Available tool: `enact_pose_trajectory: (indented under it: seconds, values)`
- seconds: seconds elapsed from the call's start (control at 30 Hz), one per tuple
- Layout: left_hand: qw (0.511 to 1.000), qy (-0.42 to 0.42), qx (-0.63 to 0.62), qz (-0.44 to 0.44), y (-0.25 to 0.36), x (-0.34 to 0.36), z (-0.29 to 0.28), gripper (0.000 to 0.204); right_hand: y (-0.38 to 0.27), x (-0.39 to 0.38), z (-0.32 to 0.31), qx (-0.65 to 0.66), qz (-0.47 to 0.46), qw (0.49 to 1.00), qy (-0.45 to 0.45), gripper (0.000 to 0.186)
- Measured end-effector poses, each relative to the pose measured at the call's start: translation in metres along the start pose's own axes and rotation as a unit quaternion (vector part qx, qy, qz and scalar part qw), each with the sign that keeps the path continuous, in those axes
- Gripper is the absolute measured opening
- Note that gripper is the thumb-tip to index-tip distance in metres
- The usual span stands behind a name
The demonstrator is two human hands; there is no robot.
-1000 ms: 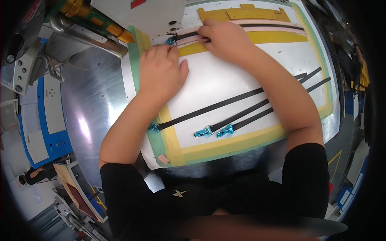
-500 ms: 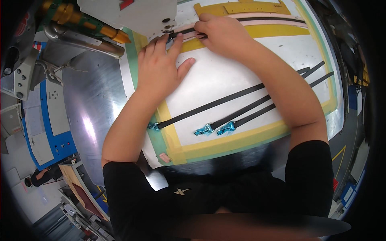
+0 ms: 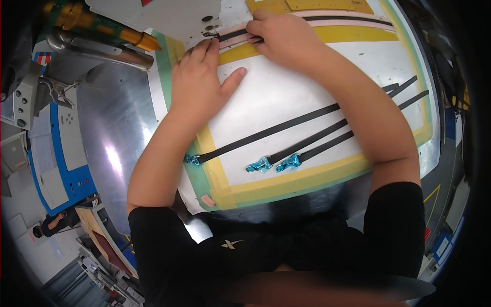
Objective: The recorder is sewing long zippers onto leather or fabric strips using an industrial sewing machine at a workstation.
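Observation:
A long black strap (image 3: 353,19) lies in a pink-edged channel between two yellow guide strips at the far side of the white work board (image 3: 286,92). My right hand (image 3: 286,41) is closed over it, thumb and fingers pinching the strap. My left hand (image 3: 199,77) lies with fingers stretched and thumb apart; its fingertips reach just below the strap's left end, where a small dark fitting shows. Nearer me rest three more black straps (image 3: 276,128), slanting up to the right. Each carries a clasp wrapped in blue film (image 3: 260,164) at its left end.
Yellow and green tape (image 3: 307,189) borders the board. At the upper left are a grey plate (image 3: 179,18), a metal tube (image 3: 102,53) and a gold-coloured pointed machine part (image 3: 146,42). A bare metal surface (image 3: 110,112) lies left; another person (image 3: 53,222) is farther off.
My left hand has drawn slightly down and left, uncovering the strap's left end. My right hand keeps its pinch at nearly the same spot. The view has shifted a little.

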State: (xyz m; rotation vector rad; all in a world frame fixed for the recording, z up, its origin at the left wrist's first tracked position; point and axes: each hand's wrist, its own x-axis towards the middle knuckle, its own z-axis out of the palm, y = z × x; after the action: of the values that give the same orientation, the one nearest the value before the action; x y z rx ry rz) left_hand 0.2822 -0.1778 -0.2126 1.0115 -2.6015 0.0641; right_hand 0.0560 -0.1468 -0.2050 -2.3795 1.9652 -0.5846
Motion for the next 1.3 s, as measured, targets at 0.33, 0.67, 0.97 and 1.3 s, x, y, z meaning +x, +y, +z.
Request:
enact_pose_trajectory:
  seconds: [0.33, 0.67, 0.97, 1.3]
  values:
    - [0.999, -0.027, 0.003, -0.017, 0.003, 0.001, 0.000, 0.072, -0.002, -0.004, -0.003, 0.020, 0.001, 1.000, -0.005, 0.016]
    - [1.000, -0.019, 0.012, -0.015, 0.000, 0.001, 0.003, 0.076, -0.003, -0.006, 0.001, 0.013, 0.006, 1.000, -0.006, 0.017]
    - [1.000, -0.020, 0.011, -0.016, 0.003, 0.001, 0.002, 0.075, -0.004, -0.009, 0.002, 0.008, 0.003, 1.000, 0.006, 0.015]
    - [1.000, -0.013, -0.012, -0.015, 0.004, 0.002, 0.005, 0.075, -0.012, -0.007, 0.001, -0.011, -0.009, 1.000, -0.003, 0.016]
